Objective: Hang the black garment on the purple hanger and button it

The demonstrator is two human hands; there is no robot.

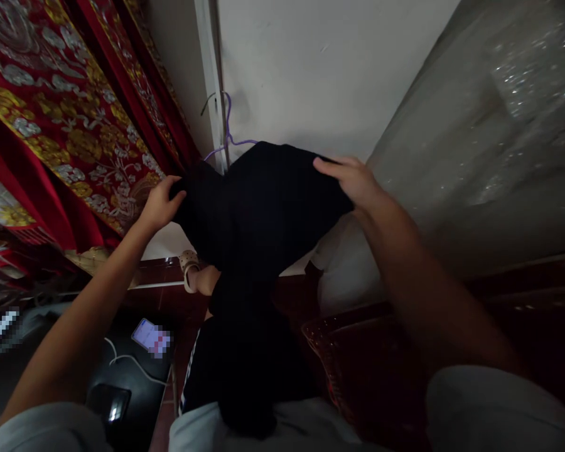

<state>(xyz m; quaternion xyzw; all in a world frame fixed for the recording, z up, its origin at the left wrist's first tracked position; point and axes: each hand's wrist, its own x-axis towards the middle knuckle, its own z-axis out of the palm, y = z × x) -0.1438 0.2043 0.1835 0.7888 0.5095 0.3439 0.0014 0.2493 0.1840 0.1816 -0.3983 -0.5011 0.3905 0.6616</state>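
Observation:
A black garment [263, 201] hangs on a purple hanger [228, 129], whose hook catches on a white edge by the wall. My left hand [162, 202] pinches the garment's left side, thumb and fingers closed on the cloth. At the upper right, my right hand [351, 179] grips the other side, its thumb along the top and the fingers hidden behind the fabric. The cloth is spread between both hands. Its lower part drapes down over my dark shorts, and where one ends and the other begins is hard to see.
Red embroidered curtains [108, 125] hang at the left. Clear plastic sheeting [475, 138] covers something on the right. A phone [151, 337], a white cable [132, 356] and a dark shiny object [110, 402] lie on a black surface at lower left. Dark red carved furniture [371, 351] stands lower right.

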